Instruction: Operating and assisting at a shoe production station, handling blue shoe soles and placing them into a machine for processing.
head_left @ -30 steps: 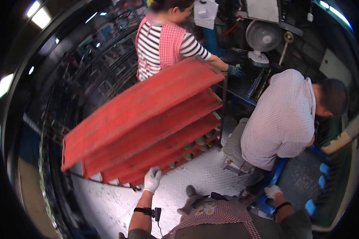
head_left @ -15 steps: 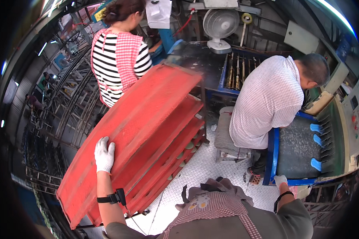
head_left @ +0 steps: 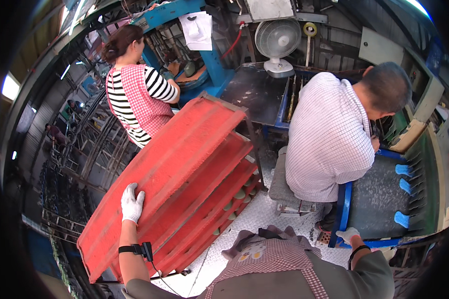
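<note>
A tall red rack (head_left: 174, 164) of stacked red shelves stands in front of me on a metal tread-plate floor. Small greenish pieces (head_left: 234, 199) lie on its lower shelves. My left hand (head_left: 132, 203), in a white glove, lies flat with spread fingers on the rack's top shelf near its left end. My right hand (head_left: 347, 234), also gloved, grips the blue frame (head_left: 345, 209) of a machine table at the lower right.
A seated person in a checked white shirt (head_left: 329, 134) works at the blue machine table. A person in a striped top and red apron (head_left: 134, 94) stands behind the rack. A white fan (head_left: 278, 42) stands on a dark bench. Metal racks (head_left: 85, 154) line the left.
My left hand went from the rack's lower corner up onto its top shelf and stays there. The view swung left and the rack shifted slightly. My right hand stays on the blue frame.
</note>
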`<move>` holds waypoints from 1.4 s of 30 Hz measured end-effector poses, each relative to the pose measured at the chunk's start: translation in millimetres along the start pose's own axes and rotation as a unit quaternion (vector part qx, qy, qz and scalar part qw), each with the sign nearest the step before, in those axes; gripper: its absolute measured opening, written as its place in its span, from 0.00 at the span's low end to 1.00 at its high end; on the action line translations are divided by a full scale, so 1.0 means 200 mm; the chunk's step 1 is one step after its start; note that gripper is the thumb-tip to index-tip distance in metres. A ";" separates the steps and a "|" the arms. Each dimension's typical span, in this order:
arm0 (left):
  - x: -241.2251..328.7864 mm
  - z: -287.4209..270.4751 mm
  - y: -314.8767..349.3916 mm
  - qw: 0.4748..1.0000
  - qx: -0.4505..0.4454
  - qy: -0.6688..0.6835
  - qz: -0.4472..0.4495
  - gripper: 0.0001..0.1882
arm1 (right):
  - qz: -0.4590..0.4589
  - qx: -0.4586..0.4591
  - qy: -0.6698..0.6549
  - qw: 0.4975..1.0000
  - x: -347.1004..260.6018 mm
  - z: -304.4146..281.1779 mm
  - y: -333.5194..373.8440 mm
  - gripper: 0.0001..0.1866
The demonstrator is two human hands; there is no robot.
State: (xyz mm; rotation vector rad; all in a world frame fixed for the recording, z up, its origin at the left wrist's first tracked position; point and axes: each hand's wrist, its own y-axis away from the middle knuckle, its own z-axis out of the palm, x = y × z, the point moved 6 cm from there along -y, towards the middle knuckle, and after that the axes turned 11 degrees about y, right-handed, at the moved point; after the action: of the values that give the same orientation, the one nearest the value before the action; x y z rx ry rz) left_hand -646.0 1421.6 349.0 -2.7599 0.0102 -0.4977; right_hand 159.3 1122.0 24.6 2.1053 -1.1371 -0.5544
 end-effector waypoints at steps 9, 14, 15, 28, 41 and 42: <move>-0.02 0.00 0.04 0.999 0.013 -0.006 -0.036 0.23 | -0.022 -0.007 0.080 0.997 0.12 0.10 0.04 0.26; 0.02 0.01 0.03 0.999 0.015 -0.006 -0.030 0.23 | -0.017 0.017 0.014 1.000 0.23 0.21 -0.02 0.25; 0.02 0.00 0.04 0.999 0.019 -0.004 -0.029 0.23 | -0.018 0.013 0.017 1.000 0.24 0.22 -0.02 0.25; -0.03 0.04 0.04 1.000 0.021 0.003 -0.021 0.23 | 0.006 0.119 -0.009 0.993 0.29 0.29 -0.03 0.27; 0.05 0.09 0.01 0.999 0.006 0.022 -0.040 0.23 | 0.052 0.102 -0.131 0.985 0.20 0.12 0.19 0.24; 0.35 0.04 0.06 0.999 0.023 0.014 -0.045 0.22 | 0.053 0.100 -0.135 0.984 0.22 0.13 0.18 0.24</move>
State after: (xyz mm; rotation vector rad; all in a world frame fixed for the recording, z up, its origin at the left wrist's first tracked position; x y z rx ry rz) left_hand -577.3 1407.8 361.6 -2.7181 -0.1168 -0.5519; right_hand 147.2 1061.5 30.7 2.1667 -1.5035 -0.7164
